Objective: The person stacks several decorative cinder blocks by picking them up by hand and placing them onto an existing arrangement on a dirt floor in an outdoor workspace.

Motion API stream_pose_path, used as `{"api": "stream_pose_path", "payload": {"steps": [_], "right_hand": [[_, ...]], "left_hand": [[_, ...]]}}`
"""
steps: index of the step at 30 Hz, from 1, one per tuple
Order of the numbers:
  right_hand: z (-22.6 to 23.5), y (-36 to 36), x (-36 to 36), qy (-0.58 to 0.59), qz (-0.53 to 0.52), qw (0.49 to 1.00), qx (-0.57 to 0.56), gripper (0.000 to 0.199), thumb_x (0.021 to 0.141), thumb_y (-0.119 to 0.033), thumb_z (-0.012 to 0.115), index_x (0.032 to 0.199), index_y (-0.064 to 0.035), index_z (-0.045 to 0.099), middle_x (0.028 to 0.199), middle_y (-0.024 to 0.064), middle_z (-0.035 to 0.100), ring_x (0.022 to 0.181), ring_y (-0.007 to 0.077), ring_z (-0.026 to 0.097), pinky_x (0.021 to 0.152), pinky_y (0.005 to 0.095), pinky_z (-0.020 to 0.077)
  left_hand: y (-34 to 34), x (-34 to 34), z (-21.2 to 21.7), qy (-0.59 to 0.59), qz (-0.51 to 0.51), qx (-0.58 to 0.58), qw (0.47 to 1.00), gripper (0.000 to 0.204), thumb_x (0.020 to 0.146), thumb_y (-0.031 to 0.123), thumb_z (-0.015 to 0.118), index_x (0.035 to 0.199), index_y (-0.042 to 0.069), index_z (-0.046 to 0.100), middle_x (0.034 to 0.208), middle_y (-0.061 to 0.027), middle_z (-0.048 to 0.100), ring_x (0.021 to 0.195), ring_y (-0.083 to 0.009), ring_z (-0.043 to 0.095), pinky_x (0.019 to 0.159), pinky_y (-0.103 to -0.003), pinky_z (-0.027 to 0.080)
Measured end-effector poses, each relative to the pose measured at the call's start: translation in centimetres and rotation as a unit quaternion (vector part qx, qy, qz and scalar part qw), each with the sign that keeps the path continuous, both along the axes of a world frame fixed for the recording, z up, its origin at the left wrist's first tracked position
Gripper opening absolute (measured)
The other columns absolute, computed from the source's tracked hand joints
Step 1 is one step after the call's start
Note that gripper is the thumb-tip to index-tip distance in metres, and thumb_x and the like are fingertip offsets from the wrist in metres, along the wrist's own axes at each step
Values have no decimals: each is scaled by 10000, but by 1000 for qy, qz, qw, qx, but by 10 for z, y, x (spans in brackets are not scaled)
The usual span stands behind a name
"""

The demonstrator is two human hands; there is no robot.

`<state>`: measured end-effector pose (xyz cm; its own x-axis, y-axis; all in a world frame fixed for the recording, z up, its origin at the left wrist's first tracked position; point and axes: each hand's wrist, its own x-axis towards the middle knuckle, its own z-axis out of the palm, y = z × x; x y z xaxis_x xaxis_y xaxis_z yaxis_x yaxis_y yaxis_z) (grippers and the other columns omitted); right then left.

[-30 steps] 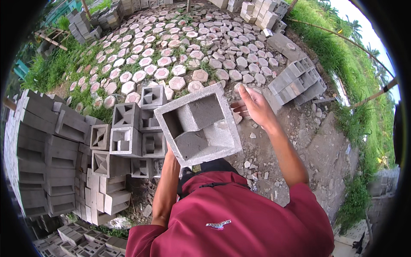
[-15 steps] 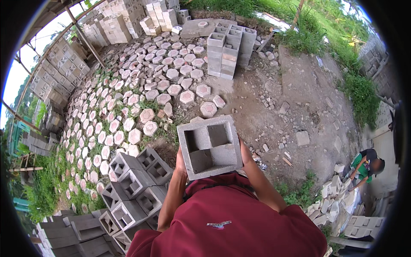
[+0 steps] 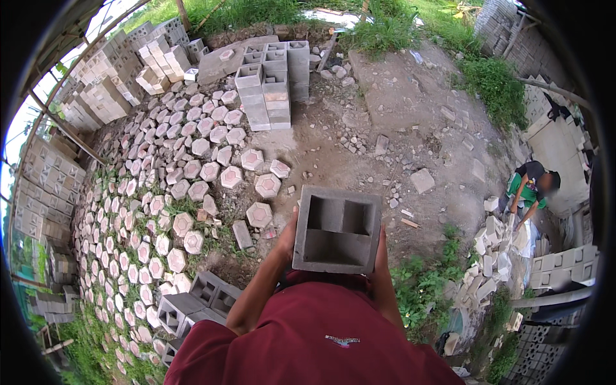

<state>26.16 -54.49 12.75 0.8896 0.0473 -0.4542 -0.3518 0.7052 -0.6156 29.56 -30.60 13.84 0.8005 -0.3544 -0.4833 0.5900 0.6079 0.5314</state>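
Held in front of my body is a grey concrete ventilation block (image 3: 337, 257), a square frame with inner dividers and recesses. My left hand (image 3: 289, 239) grips its left side, and my right hand (image 3: 381, 251) grips the opposite side. The block hides most of the fingers of both hands. Below and left of my left forearm stand more grey ventilation blocks (image 3: 204, 290). A stack of similar hollow blocks (image 3: 269, 106) stands farther off, ahead and slightly left.
Hexagonal pavers (image 3: 183, 223) cover the ground on the left. Block stacks (image 3: 106, 99) line the far left near a pole. Rubble (image 3: 359, 138) lies ahead. On the right, a person (image 3: 529, 186) bends over a heap of pale broken pieces (image 3: 491, 250), with weeds (image 3: 420, 282) nearby.
My body and view have turned right, so the far block stack now lies more to the left. The held block has moved right with both hands still on it.
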Motion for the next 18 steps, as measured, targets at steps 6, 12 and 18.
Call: {"api": "stream_pose_path", "payload": {"steps": [6, 12, 18], "right_hand": [[-8, 5, 78, -25, -43, 998, -23, 661, 939, -555, 337, 1352, -42, 382, 1259, 163, 513, 1090, 289, 556, 927, 411, 461], [-36, 36, 206, -64, 1, 998, 4, 654, 938, -556, 341, 1334, -39, 405, 1240, 162, 523, 1076, 286, 564, 914, 411, 470], [-45, 71, 331, -41, 41, 998, -11, 652, 932, -549, 380, 1325, -29, 414, 1205, 155, 550, 1050, 265, 580, 902, 384, 475]], "left_hand": [[3, 93, -18, -40, -44, 1, 998, 722, 916, 611, 314, 1367, 50, 381, 1277, -169, 507, 1083, -274, 566, 909, -401, 486], [41, 214, -56, -85, -22, 26, 996, 702, 917, 608, 325, 1351, 61, 397, 1212, -135, 548, 1003, -236, 595, 864, -369, 509], [78, 313, -68, -97, 27, 17, 995, 676, 930, 591, 302, 1348, 69, 401, 1221, -132, 542, 1024, -228, 588, 862, -363, 512]]}}
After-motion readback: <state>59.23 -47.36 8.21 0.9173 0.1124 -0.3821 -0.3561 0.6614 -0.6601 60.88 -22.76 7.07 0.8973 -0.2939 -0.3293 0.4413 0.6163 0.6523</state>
